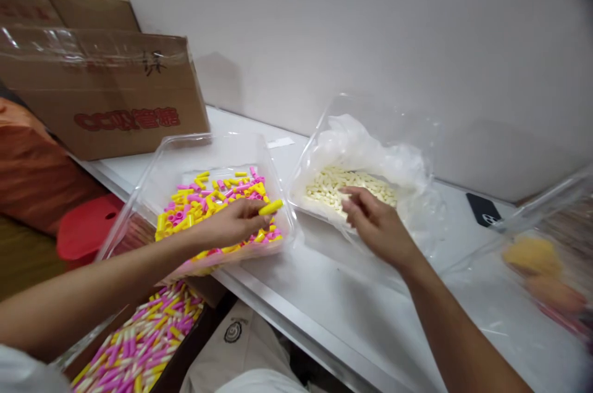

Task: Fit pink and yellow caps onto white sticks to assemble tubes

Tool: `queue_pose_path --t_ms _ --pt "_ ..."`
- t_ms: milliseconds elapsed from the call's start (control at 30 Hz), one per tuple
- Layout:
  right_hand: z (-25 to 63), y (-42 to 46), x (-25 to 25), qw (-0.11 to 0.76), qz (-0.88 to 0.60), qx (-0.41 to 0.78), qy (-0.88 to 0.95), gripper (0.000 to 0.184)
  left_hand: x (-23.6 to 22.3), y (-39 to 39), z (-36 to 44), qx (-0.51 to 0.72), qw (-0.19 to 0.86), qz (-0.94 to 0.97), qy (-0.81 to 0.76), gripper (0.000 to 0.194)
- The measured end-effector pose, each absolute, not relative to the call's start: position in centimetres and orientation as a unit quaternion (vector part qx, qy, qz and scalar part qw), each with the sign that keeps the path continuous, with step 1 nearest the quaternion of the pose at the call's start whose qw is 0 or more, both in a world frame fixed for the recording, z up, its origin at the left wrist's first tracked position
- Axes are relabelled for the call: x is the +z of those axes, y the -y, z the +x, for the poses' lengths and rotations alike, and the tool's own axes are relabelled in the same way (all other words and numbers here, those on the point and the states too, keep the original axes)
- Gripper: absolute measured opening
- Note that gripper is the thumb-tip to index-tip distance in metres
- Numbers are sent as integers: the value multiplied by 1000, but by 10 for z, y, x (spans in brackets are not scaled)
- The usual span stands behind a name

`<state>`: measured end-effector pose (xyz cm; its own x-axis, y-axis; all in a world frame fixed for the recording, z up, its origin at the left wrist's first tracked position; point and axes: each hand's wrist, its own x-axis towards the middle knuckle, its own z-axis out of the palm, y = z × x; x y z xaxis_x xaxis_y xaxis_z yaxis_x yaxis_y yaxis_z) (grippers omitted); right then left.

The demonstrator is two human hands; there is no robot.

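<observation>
In the head view, the left hand (234,223) is just left of the middle of the frame, pinching a yellow tube (271,207) between thumb and fingers. The tube lies nearly level above the right part of a clear bin (227,149), which holds loose pink and yellow tubes (197,211).

Right of centre, the right hand (373,217) reaches over a second clear bin (389,112), its fingers curled close to the pale pieces (324,183); whether they pinch one I cannot tell. A crumpled plastic liner (354,136) surrounds these pieces.

Both bins stand on a white table (319,294). At the lower left, below the tabletop, a box holds many pink, yellow and white sticks (139,343). A cardboard carton (125,93) fills the upper left, with a red stool (86,232) below it. A dark phone (482,209) lies at the right.
</observation>
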<state>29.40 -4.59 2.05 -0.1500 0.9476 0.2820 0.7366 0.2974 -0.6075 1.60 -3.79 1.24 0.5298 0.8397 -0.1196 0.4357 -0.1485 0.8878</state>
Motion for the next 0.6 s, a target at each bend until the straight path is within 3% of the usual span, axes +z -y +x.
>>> queue_pose_path --t_ms 100,267,600 --pt "267 80 25 347 -496 277 746 23 10 61 32 195 565 704 -384 31" --pt "255 102 23 337 -464 304 760 21 3 83 51 187 599 699 -344 33" --pt "267 125 23 297 -407 310 806 18 16 103 52 130 379 866 -300 35"
